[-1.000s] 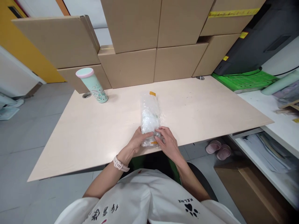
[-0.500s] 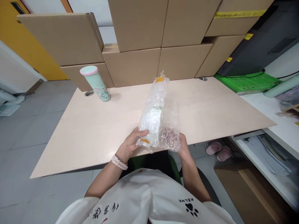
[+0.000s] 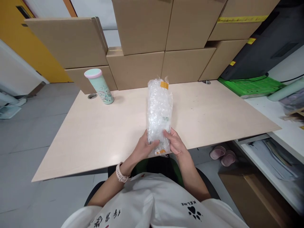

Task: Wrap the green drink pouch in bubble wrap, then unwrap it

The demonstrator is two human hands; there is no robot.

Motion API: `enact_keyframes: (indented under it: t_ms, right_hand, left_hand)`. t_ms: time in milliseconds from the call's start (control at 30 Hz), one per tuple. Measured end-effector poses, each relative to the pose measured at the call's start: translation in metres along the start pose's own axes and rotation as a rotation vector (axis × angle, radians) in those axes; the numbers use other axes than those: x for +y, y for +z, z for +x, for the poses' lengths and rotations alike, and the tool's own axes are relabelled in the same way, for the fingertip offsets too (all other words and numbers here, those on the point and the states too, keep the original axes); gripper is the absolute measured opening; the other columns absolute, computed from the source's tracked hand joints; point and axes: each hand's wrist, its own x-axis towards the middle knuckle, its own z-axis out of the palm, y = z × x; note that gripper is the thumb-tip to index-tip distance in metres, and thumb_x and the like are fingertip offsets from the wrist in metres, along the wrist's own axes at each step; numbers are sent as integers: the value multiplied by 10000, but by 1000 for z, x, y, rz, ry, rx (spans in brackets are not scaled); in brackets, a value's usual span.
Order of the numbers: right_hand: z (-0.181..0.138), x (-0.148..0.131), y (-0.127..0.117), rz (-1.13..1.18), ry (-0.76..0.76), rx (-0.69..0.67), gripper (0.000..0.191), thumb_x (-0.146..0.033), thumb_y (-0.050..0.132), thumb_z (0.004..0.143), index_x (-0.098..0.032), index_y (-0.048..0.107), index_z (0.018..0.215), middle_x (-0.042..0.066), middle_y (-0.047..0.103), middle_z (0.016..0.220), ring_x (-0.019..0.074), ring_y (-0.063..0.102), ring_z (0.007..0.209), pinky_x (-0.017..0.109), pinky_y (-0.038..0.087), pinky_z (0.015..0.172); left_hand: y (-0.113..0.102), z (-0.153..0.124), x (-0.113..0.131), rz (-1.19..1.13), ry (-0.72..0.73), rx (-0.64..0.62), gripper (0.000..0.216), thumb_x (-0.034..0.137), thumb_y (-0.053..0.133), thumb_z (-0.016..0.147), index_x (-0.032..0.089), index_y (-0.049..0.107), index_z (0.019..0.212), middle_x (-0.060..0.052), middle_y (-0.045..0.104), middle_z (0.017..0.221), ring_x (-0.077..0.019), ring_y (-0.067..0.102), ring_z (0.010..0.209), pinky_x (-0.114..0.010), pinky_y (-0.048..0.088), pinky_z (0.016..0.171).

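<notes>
Both of my hands hold a long package in clear bubble wrap (image 3: 158, 107), with orange tape at its top and bottom ends. My left hand (image 3: 144, 146) grips the lower left side, thumb lying across the front. On the lower right side, my right hand (image 3: 175, 142) is closed round the edge with its thumb on the front. The package points away from me over the front part of the wooden tabletop (image 3: 104, 133). What is wrapped inside I cannot make out through the plastic.
A mint tumbler with a pink rim (image 3: 99, 86) stands at the tabletop's back left. Cardboard boxes (image 3: 140, 71) are stacked along the back edge. To the right are a green crate (image 3: 249, 87) and a white shelf (image 3: 266, 109). Pink slippers (image 3: 222, 155) lie on the floor.
The loose flap of bubble wrap on the right has been folded round the package. My right hand has moved left onto it, and the package now looks straighter and narrower.
</notes>
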Motion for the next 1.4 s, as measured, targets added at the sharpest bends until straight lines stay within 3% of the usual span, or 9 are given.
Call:
enact_keyframes:
  t_ms: [100,200,367,467,600,833,1133,1233,1400]
  right_hand:
    - [-5,-2,-5,-25,-19,7,481,-434,873,705,-241,686,1105,36,768,1084,226,722,950,345,578,861]
    - [-13,-6,-7,-124,1,-52,435,-426,859,727,-224,697,1076,41,770,1034,212,717,892,323,575,797]
    - [-24,-14,-11,-295,2,-292,383,-377,821,788,-215,703,1114,34,757,1008,188,703,895,294,555,789]
    - [-31,-21,-13,-335,-67,-308,295,-357,828,779,-205,727,1011,14,745,887,163,681,775,266,537,694]
    - [-38,-30,-5,-281,-199,-196,269,-381,865,718,-199,728,861,14,731,793,165,655,679,271,526,609]
    - [-16,-33,29,-195,-407,127,326,-446,833,730,-231,693,930,21,743,884,173,672,738,316,568,703]
    - [60,-24,18,-1240,-678,459,507,-562,684,808,-164,635,1120,148,666,1117,321,612,1046,500,511,910]
    - [72,-26,19,-1492,-816,249,630,-531,537,930,-151,474,1428,197,465,1502,342,390,1415,527,377,1121]
    - [87,-16,20,-1728,-729,-156,630,-484,304,1031,-219,247,1600,89,171,1697,270,74,1574,540,132,1248]
  left_hand:
    - [-32,3,17,409,165,110,438,328,486,997,211,483,1419,-143,636,1322,-276,647,1144,-442,549,927]
    - [-68,16,32,1001,565,227,629,44,491,905,264,438,1493,-145,400,1584,-355,293,1510,-646,238,1189]
    - [-88,38,66,1430,885,-131,973,-143,454,751,445,361,1521,-22,268,1670,-309,103,1574,-712,-59,1191]
    - [-74,41,82,1243,766,-298,867,-38,557,783,407,403,1511,-40,296,1660,-342,194,1553,-706,-18,1199]
    - [-52,36,75,453,408,-558,729,245,680,827,311,438,1512,-98,486,1547,-337,467,1415,-537,347,1173]
    - [-22,27,46,-518,-45,-327,637,558,768,737,193,647,1245,-130,693,1231,-330,652,1139,-431,518,957]
    - [-34,75,5,-199,-61,191,578,521,761,788,141,585,1185,-149,692,1119,-249,680,929,-394,549,832]
    - [-44,90,-3,187,24,297,577,541,632,881,139,552,1286,-197,646,1268,-329,627,1149,-502,498,985]
    - [-48,95,-1,1051,334,263,579,337,367,1006,155,309,1553,-177,242,1662,-329,104,1569,-632,80,1226]
